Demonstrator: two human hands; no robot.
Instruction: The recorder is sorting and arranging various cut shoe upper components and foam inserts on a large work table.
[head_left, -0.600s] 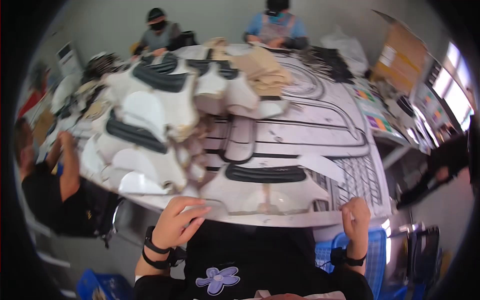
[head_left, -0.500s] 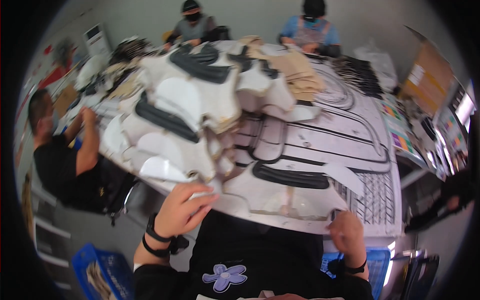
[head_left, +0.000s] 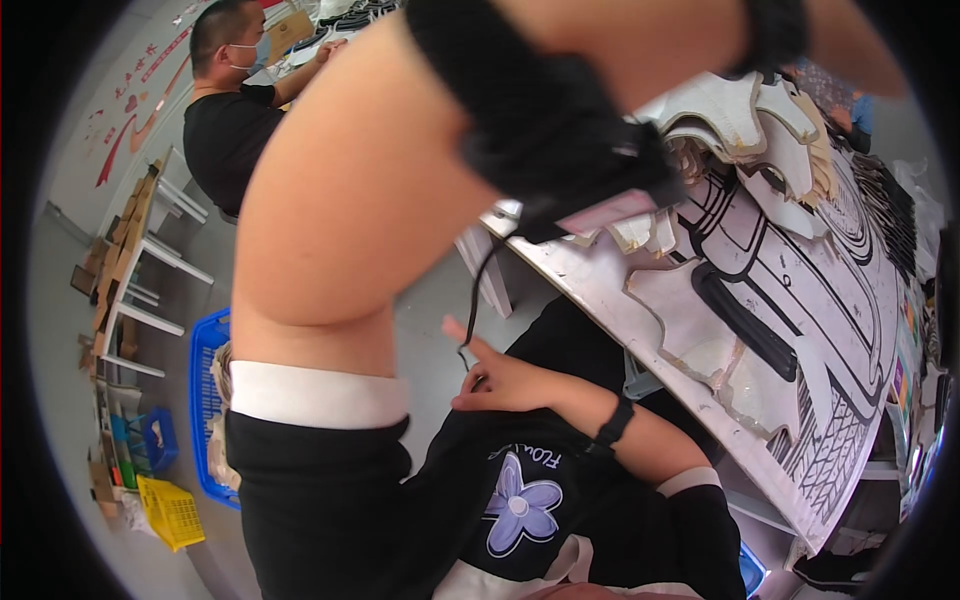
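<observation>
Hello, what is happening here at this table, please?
The person sits beside the work table, which is covered with white and black cut pieces. The left arm is raised across the view, its hand out of sight. The right hand rests open against the black shirt, near a thin black cable. Another person works nearby.

A single head-worn fisheye view looks down and leftward; the raised left arm (head_left: 400, 190) fills the near foreground, very close to the lens; the tabletop (head_left: 800, 330) slants down the right side; floor and a blue crate (head_left: 205, 400) lie below left.
</observation>
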